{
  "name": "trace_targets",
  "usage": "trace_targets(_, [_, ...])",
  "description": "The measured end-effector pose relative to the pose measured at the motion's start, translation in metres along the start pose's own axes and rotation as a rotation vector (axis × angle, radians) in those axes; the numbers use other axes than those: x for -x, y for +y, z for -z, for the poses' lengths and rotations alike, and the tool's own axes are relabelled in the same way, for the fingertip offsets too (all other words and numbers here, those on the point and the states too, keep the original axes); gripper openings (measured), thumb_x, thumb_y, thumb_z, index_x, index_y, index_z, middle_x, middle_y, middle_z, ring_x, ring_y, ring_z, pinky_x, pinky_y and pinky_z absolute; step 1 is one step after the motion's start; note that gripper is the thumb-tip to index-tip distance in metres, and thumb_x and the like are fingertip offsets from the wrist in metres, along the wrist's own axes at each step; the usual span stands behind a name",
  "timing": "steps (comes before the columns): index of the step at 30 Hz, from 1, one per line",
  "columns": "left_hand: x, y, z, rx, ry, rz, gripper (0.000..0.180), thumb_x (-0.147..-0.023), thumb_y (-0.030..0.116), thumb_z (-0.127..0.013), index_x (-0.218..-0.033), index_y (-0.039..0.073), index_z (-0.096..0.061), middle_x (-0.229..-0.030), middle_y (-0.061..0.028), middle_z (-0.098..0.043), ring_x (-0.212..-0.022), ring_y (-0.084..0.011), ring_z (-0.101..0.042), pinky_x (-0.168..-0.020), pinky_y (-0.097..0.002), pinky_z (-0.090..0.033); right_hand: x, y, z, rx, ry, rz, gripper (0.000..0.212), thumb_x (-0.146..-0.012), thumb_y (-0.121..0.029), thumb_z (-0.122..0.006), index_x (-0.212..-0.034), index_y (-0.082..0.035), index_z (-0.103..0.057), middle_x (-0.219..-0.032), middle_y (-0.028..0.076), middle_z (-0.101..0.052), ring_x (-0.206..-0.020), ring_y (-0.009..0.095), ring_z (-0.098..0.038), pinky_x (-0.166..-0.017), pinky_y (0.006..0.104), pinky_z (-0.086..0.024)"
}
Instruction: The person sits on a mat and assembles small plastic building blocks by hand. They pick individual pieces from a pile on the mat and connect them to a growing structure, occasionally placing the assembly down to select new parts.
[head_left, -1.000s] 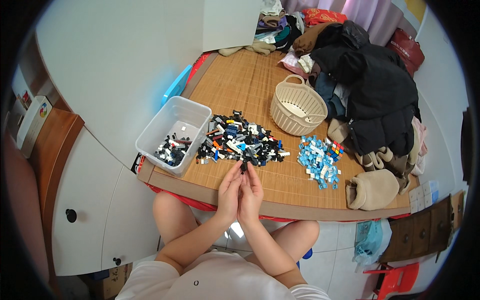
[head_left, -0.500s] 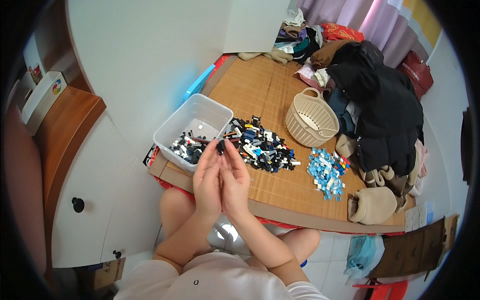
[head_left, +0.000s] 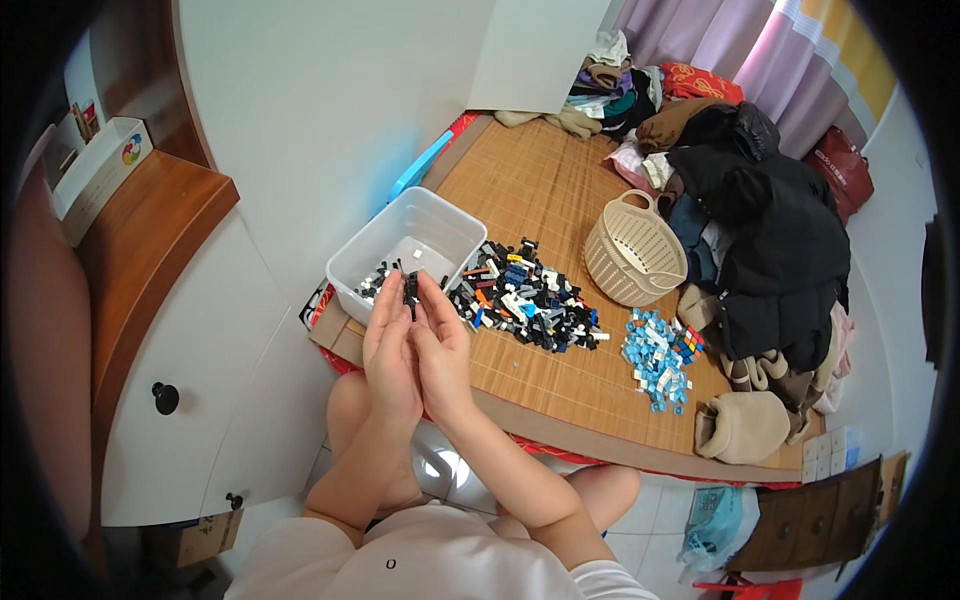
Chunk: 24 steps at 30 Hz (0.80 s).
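My left hand (head_left: 391,362) and my right hand (head_left: 444,362) are cupped side by side, and a small black toy brick piece (head_left: 411,286) is pinched between their fingertips. From this view the hands overlap the front of a translucent plastic bin (head_left: 352,245), which has black, white and grey bricks in its bottom. Just right of the bin spreads a heap of mixed toy bricks (head_left: 535,308), mostly black, white and grey. Farther right lies a smaller pile of light blue and white pieces (head_left: 655,365).
A beige perforated basket (head_left: 632,278) stands behind the blue pile, and a colourful puzzle cube (head_left: 689,344) touches that pile's edge. Dark clothes (head_left: 775,250) are heaped along the right side of the mat (head_left: 500,185). A white cabinet (head_left: 165,400) rises at left.
Both hands have moved left, from beside the brick heap to in front of the bin, still holding the black piece. The whole view has shifted slightly.
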<state>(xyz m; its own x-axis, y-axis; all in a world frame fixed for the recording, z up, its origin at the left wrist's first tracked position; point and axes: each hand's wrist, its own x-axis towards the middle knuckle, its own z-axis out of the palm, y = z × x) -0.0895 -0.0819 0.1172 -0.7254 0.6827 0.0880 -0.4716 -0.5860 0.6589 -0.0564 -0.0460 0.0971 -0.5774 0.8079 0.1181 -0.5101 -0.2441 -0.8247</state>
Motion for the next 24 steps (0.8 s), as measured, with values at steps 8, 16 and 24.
trace_targets(8, [0.005,-0.003,-0.004,-0.034,0.007,-0.019,0.052,-0.085,0.006,-0.032,-0.134,-0.009,-0.024,-0.142,-0.0207,-0.020,-0.135,-0.0235,-0.013,-0.109,-0.0327,-0.015,0.002,-0.001,0.007,0.055,0.005,0.029,0.052,-0.080,0.010,-0.035,-0.132,0.003,-0.033,-0.138,0.014,-0.033,-0.130,0.019,-0.028,-0.108,0.0315,-0.020])
trace_targets(16, [0.029,-0.047,0.009,-0.172,-0.197,0.163,0.048,-0.086,0.003,-0.033,-0.133,-0.006,-0.029,-0.139,-0.0185,-0.028,-0.132,-0.0243,-0.023,-0.108,-0.0329,-0.018,0.034,-0.009,0.048,0.042,0.152,0.033,0.050,-0.082,0.009,-0.036,-0.131,0.002,-0.036,-0.134,0.014,-0.038,-0.124,0.021,-0.038,-0.104,0.0305,-0.028])
trace_targets(24, [0.028,-0.102,0.042,-0.409,-0.023,0.316,0.056,-0.083,0.004,-0.042,-0.137,-0.001,-0.026,-0.142,-0.0096,-0.025,-0.128,-0.0165,-0.028,-0.104,-0.0269,-0.021,0.073,0.004,0.130,0.169,0.569,-0.042,0.060,-0.078,0.007,-0.039,-0.136,0.003,-0.023,-0.142,0.017,-0.023,-0.134,0.024,-0.018,-0.109,0.0338,-0.016])
